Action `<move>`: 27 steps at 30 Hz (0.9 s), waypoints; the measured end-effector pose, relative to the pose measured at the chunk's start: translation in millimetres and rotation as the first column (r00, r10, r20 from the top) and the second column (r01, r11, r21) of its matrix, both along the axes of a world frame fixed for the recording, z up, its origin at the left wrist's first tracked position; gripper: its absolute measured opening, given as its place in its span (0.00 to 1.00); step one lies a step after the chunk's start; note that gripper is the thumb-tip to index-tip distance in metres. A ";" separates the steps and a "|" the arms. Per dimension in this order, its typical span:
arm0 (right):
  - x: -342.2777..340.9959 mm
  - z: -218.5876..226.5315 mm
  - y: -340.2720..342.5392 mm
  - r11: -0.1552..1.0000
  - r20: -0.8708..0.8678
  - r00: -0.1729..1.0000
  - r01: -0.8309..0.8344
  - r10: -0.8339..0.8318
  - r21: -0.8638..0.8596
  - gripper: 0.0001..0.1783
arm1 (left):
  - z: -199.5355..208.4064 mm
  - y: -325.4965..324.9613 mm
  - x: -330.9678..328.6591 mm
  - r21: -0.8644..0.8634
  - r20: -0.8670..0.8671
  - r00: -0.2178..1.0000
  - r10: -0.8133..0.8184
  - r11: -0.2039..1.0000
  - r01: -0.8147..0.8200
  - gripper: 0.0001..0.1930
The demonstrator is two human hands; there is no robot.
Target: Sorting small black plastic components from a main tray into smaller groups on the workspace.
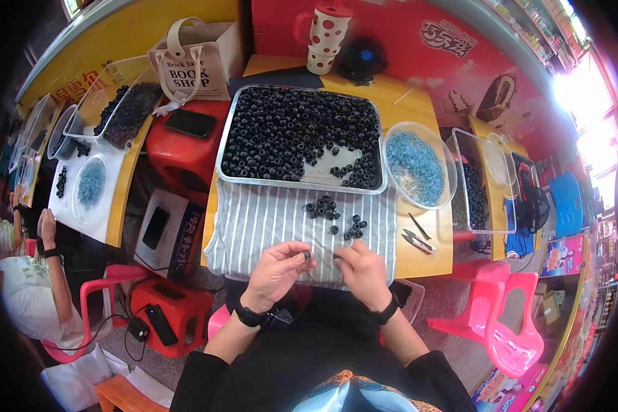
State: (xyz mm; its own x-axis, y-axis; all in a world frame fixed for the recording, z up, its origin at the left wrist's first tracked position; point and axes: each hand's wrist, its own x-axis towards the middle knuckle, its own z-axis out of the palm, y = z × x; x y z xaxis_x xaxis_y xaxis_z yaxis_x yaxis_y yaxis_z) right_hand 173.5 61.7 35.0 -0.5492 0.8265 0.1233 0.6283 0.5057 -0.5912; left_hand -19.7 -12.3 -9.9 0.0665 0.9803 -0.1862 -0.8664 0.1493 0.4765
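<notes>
Nearest, over the near edge of the table point(436, 264), are the 2 hands, each with a dark band at the wrist. The left hand point(281, 271) has its thumb and fingertips pinched together around 1 black bead point(306, 256), the other fingers curled in. The right hand point(362, 271), just beside it, has thumb and fingers drawn close; a small dark spot shows at the tips, but I cannot tell whether they grip it.

Beneath and beyond the hands lies a striped cloth point(254, 220), grey and white. To its right on the bare table rest thread snips point(419, 242) and, just past them, a slim dark tool point(419, 226). On the cloth, just beyond the fingers, loose black beads point(323, 207) sit in 2 small groups.

Farther off stands a rectangular silver-rimmed tray point(295, 182), mostly covered with more black beads, its bottom showing at the near right. Right of it is a round clear tub point(450, 177) of small blue pieces. At the far edge stands a red-lidded tumbler point(325, 41) with red dots.
</notes>
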 end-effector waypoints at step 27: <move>-24.3 3.1 -13.0 0.908 -0.586 0.803 -0.161 -0.107 -0.387 0.06 | 1.6 2.1 11.5 -0.022 0.026 1.000 -0.011 1.000 0.012 0.10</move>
